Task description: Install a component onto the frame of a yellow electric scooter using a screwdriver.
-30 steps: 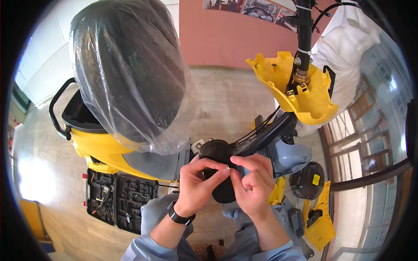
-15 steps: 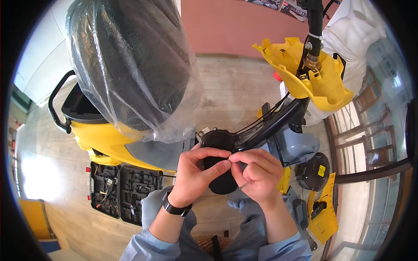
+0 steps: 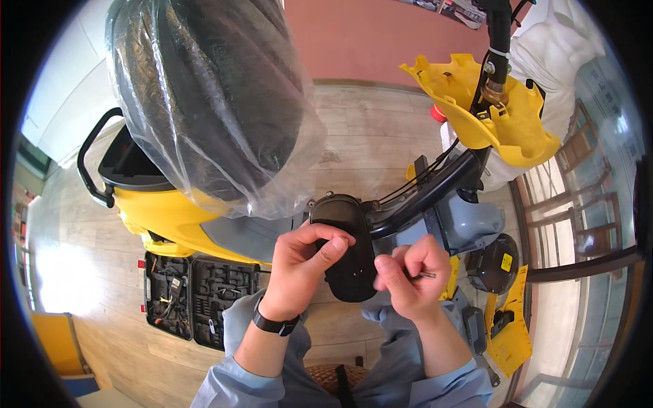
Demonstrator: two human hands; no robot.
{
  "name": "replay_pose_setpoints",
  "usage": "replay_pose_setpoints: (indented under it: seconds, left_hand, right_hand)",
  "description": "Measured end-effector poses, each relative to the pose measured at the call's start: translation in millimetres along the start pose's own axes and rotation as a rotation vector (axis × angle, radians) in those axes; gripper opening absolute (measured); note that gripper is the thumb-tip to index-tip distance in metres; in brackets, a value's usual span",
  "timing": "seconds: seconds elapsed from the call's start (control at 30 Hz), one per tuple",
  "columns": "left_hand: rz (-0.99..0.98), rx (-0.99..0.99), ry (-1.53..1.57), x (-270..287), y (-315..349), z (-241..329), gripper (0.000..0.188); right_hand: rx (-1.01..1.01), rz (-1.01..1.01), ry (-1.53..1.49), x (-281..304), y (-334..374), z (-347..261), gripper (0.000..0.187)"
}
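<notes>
My left hand (image 3: 303,268), with a black watch (image 3: 277,325) on its wrist, is over the left side of a long black rounded case (image 3: 350,275). Its thumb and forefinger are pinched together; anything between them is too small to make out. Just right of that case my right hand (image 3: 416,280) is closed, and a thin metal rod (image 3: 427,275) sticks out from its curled fingers. The hands are apart. From the case, a thick black frame tube (image 3: 425,194) runs up to a steering column (image 3: 498,71) with a yellow plastic shell (image 3: 520,136) around it.
At the left stands a yellow scooter body (image 3: 156,217), partly under a bulky plastic-wrapped thing (image 3: 211,102). An open tool case (image 3: 194,299) lies on the floor below it. On the right are a dark brown rounded part (image 3: 491,268), a yellow panel (image 3: 511,340) and a grey-blue shell (image 3: 473,221).
My hands, whose fingertips met over the black case, have come apart. The right hand has moved right and turned, its fingers curling around the thin rod. My left hand keeps its pinch.
</notes>
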State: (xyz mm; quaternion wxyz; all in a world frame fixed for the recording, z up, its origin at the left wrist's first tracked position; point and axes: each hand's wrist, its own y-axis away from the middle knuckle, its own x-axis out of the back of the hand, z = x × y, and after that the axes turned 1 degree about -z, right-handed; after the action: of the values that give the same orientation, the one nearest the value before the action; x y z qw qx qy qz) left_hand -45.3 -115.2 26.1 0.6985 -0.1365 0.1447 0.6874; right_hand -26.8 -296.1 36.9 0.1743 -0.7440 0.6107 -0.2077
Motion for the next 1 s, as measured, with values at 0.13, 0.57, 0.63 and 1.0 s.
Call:
replay_pose_setpoints:
  seconds: [0.13,0.57,0.63,1.0]
  left_hand:
    - [-0.049,0.062,0.079,7,-1,-2,0.016]
    - [-0.1,0.061,-0.081,6,-1,0,0.014]
    - [-0.178,0.032,-0.149,5,-2,2,0.008]
    - [-0.096,-0.173,0.188,-13,-1,7,0.097]
  right_hand:
    - [0.006,0.058,-0.008,-2,-8,-2,0.024]
    - [-0.057,-0.133,0.113,-4,-15,8,0.007]
    - [-0.213,-0.019,-0.044,-8,-11,3,0.006]
    - [-0.386,0.246,-0.155,6,-12,3,0.008]
